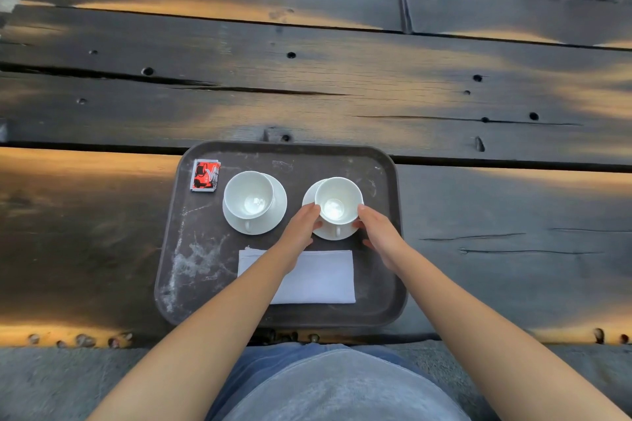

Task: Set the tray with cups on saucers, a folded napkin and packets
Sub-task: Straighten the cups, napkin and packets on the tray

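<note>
A dark scuffed tray (383, 284) lies at the near table edge. On its left half a white cup (249, 194) rests on a saucer (278, 212). On the right a second white cup (338, 200) sits on its saucer (333, 235). My left hand (301, 227) touches this cup's left side and my right hand (378, 231) its right side, fingers curled around it. A folded white napkin (318, 278) lies at the tray's front, partly under my left forearm. Red packets (204, 175) are stacked in the far left corner.
The tray sits on a dark weathered plank table (307, 79) with cracks, holes and patches of warm light. A grey concrete floor (51, 383) shows below the table's near edge.
</note>
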